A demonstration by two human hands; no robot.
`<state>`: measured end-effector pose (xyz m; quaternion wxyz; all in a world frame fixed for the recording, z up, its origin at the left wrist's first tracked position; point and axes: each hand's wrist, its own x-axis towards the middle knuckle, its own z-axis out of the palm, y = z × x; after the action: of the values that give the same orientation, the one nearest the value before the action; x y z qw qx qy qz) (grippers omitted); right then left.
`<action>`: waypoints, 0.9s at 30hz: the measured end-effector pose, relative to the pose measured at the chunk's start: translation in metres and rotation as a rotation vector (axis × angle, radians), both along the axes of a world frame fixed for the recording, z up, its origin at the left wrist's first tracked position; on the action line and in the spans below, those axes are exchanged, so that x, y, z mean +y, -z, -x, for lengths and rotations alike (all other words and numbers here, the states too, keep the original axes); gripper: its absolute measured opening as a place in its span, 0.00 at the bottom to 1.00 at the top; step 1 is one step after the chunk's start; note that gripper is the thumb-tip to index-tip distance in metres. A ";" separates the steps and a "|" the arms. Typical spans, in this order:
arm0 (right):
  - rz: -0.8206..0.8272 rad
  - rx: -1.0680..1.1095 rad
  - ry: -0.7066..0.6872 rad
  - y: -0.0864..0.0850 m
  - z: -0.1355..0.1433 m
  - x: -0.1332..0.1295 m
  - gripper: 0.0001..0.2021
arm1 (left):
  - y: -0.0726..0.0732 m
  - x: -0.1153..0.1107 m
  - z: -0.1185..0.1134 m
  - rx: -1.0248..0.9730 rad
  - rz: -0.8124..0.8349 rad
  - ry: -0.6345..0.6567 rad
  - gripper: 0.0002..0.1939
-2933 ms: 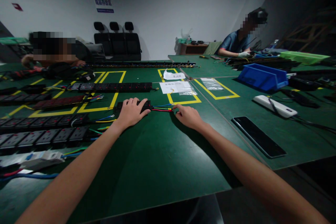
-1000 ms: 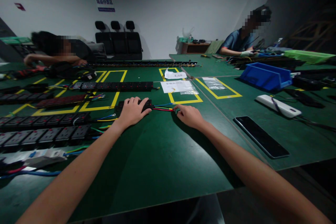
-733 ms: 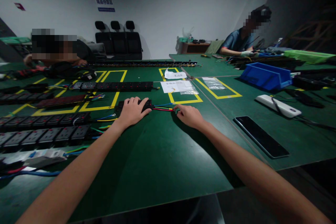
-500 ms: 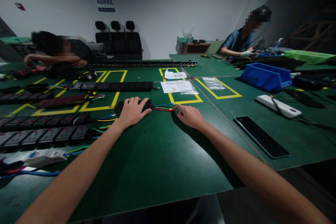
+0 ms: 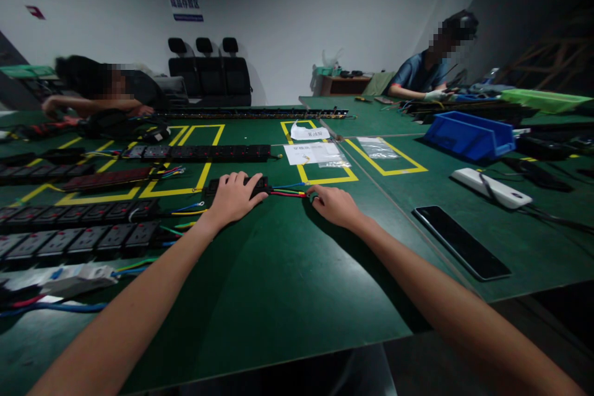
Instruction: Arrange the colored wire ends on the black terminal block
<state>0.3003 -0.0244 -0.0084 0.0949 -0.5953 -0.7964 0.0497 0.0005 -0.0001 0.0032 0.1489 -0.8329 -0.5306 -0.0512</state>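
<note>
The left hand (image 5: pixel 233 197) lay flat and open on a short black plastic socket strip (image 5: pixel 258 184); the right hand (image 5: pixel 335 205) pinched its thin red, blue and yellow wires (image 5: pixel 288 191) on the green table (image 5: pixel 288 284).

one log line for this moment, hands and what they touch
left hand: flat on black socket module | right hand: at ends of coloured wires | surface: green table | phone: right, untouched

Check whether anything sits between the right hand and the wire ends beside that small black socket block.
Nothing visible does. The right hand already has its fingertips at the ends of the wires, while the left hand lies flat on the block. The table around them is bare green.
</note>
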 end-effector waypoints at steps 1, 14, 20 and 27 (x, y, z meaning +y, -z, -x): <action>0.002 -0.002 0.000 0.000 0.000 0.000 0.20 | 0.000 0.000 0.000 -0.003 -0.002 0.003 0.38; 0.003 -0.012 0.063 0.001 0.003 -0.001 0.23 | -0.001 -0.001 -0.001 -0.001 0.000 0.000 0.38; -0.003 -0.009 0.056 0.003 0.003 0.000 0.20 | 0.000 -0.001 -0.001 0.003 -0.004 0.001 0.38; 0.005 0.026 0.075 0.002 0.003 0.000 0.19 | -0.001 -0.001 -0.001 0.009 0.002 -0.001 0.38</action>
<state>0.2970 -0.0242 -0.0107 0.1055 -0.6243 -0.7720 0.0558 0.0012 -0.0012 0.0045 0.1506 -0.8330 -0.5303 -0.0467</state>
